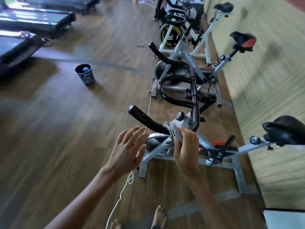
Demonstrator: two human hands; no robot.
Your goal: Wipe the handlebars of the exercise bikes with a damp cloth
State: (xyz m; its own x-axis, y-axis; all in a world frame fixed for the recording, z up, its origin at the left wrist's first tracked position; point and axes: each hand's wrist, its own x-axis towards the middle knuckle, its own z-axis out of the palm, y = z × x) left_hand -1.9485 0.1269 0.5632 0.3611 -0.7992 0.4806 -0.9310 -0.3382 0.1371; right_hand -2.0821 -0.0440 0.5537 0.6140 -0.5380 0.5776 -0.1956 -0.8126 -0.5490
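The right hand (pixel 184 146) grips the cloth (pixel 173 131) around the bar (pixel 148 120) of the nearest bike (pixel 165 156), at the bend, probably so the cloth can slide toward the bar's free end; the left hand (pixel 127 149) holds nothing, fingers straight and spread, near the bar but apart from it, perhaps for balance; both hands reach forward and down.
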